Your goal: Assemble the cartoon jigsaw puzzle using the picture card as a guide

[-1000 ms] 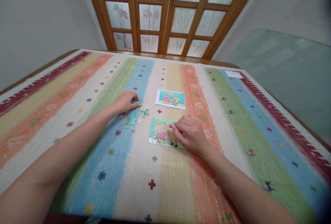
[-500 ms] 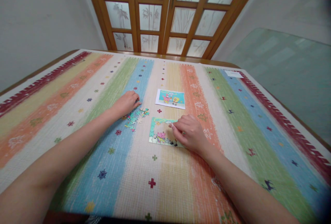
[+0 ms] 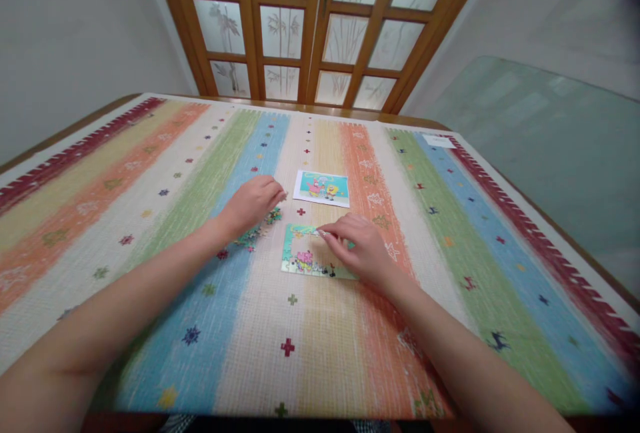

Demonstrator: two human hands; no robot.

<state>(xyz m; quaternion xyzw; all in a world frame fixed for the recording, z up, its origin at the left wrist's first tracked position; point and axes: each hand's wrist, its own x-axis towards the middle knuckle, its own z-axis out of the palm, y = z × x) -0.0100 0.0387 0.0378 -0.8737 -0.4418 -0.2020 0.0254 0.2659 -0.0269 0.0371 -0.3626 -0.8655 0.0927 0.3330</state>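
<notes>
My left hand is above the far edge of a loose heap of jigsaw pieces, fingers pinched on what looks like a small puzzle piece. Part of the heap is hidden under that hand. A partly assembled jigsaw puzzle lies to its right, with teal, pink and yellow parts and a gap in the middle. Over the puzzle's upper right side is my right hand, thumb and forefinger closed together at the top row. Whatever they grip is too small to make out. The hand covers the puzzle's right part.
Just beyond the puzzle lies a printed cartoon picture card. A striped tablecloth covers the table. A white slip of paper is at the far right. Wooden doors with glass panes stand behind the table.
My left hand has lifted from the heap and moved right, towards the picture card. My right hand stays at the puzzle's top row, its fingertips shifted slightly. The whole view has shifted a little.
</notes>
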